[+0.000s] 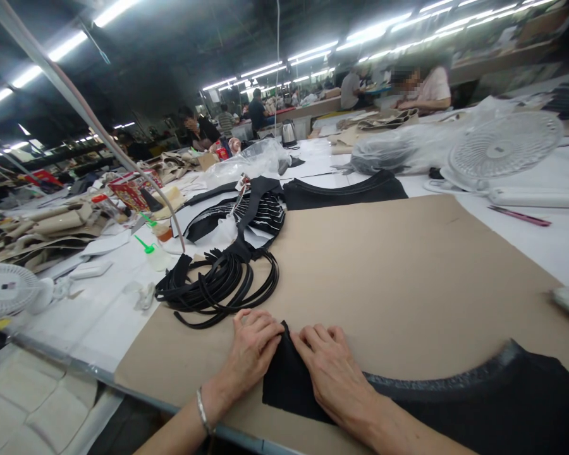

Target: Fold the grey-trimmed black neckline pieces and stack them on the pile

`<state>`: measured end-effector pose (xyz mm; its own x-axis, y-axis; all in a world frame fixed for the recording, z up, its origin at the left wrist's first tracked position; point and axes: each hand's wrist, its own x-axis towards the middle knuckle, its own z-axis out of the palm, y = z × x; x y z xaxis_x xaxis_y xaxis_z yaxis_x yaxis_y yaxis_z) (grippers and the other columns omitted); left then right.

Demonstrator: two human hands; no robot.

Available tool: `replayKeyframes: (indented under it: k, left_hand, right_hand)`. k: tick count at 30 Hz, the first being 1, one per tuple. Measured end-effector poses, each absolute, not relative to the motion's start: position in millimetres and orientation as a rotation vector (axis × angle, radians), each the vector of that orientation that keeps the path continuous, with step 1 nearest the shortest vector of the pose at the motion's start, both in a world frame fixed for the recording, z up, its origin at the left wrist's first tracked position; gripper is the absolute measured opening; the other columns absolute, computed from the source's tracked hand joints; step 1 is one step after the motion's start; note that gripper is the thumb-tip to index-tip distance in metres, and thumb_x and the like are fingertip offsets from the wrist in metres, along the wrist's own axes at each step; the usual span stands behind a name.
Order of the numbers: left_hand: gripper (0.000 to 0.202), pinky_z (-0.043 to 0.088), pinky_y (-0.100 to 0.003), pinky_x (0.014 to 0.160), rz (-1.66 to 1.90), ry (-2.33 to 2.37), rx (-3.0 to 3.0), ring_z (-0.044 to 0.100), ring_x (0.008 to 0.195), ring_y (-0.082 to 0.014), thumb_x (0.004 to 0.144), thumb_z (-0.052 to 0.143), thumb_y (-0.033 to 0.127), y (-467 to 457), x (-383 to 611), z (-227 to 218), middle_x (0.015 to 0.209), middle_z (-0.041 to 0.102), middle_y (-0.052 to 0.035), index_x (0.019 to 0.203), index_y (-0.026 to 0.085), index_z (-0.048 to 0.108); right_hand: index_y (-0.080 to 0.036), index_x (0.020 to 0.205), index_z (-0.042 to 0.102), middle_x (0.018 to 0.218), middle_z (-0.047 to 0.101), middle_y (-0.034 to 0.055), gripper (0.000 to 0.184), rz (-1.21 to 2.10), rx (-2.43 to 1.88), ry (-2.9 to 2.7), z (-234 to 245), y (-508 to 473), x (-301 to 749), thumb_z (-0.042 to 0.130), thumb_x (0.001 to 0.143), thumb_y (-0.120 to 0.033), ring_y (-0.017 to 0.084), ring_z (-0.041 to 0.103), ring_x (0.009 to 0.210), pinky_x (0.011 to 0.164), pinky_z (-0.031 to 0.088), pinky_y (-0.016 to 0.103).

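Note:
A black fabric piece (483, 404) with a curved upper edge lies along the near side of the table. A dark, shiny strip (436, 383) follows that curve. At its narrow left end, my left hand (255, 341) has its fingers bent, with thumb and forefinger closed on the raised corner. Just to the right, my right hand (329, 363) lies over the same end, fingers bent together and thumb against the corner's edge. What sits under the right palm is hidden. Beyond my left hand rests a loose coil of black strips (218, 281).
Brown paper (384, 272) covers the white table under the work. Behind the coil are a black-and-white striped bundle (265, 212) and another curved black piece (341, 193). White fans stand left (7, 287) and right (502, 151). Pink-handled tweezers (519, 215) lie at right. Several people sit farther back.

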<state>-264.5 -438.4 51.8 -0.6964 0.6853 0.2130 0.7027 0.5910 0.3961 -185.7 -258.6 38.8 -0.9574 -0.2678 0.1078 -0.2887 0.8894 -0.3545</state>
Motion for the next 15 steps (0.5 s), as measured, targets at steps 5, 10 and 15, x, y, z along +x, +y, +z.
replayKeyframes:
  k: [5, 10, 15]
  left_hand:
    - [0.011, 0.027, -0.041, 0.095, -0.683, -2.753, -0.998, 0.057, 0.099, -0.0177, 0.090, 0.055, 0.017, -439, -262, 49, 0.095, 0.067, 0.0008, 0.090, 0.024, 0.063]
    - [0.023, 0.027, -0.042, 0.095, -0.564, -2.668, -1.193, 0.058, 0.099, -0.0180, 0.093, 0.047, 0.013, -446, -257, 46, 0.096, 0.068, -0.0001, 0.098, 0.026, 0.065]
    - [0.033, 0.025, -0.043, 0.098, -0.457, -2.600, -1.275, 0.057, 0.105, -0.0204, 0.093, 0.040, 0.010, -450, -253, 45, 0.102, 0.069, -0.0026, 0.112, 0.025, 0.062]
  right_hand:
    - [-0.016, 0.118, 0.056, 0.102, 0.057, 0.0077, 0.037, 0.485, 0.475, -3.001, 37, -260, -185, 0.046, 0.084, -0.006, 0.023, 0.044, 0.090, 0.080, 0.025, 0.039]
    - [-0.018, 0.121, 0.055, 0.104, 0.057, 0.0071, 0.038, 0.536, 0.412, -3.014, 40, -260, -188, 0.046, 0.086, -0.007, 0.023, 0.045, 0.093, 0.080, 0.026, 0.038]
    - [-0.019, 0.119, 0.055, 0.106, 0.057, 0.0064, 0.034, 0.613, 0.377, -3.021, 44, -261, -195, 0.046, 0.088, -0.009, 0.022, 0.046, 0.096, 0.080, 0.027, 0.037]
